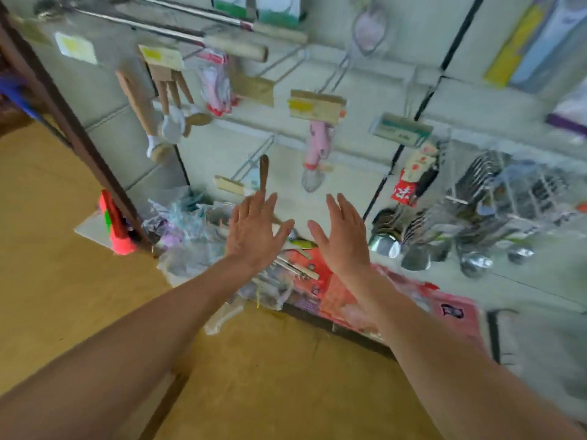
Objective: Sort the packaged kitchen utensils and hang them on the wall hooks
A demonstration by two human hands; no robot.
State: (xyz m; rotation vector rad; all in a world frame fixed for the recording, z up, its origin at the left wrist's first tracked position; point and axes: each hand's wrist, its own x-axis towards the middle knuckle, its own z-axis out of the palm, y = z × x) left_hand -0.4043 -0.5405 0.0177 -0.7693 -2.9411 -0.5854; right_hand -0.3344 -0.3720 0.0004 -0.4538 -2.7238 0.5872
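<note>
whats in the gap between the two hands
Head view: neither holds anything. Between the left hand and right hand shows pale wall panel, and lower down a lime-green piece by the red package.

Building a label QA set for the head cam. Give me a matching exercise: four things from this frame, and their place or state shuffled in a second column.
Things:
1. wooden spoons
2. pink packaged utensil
3. steel ladles
4. left hand

Place or state:
A. low on the right, bowls down
B. open, fingers spread, holding nothing
C. hanging at upper left
D. hanging at the centre of the view

Pairs: 1-C, 2-D, 3-A, 4-B
</note>
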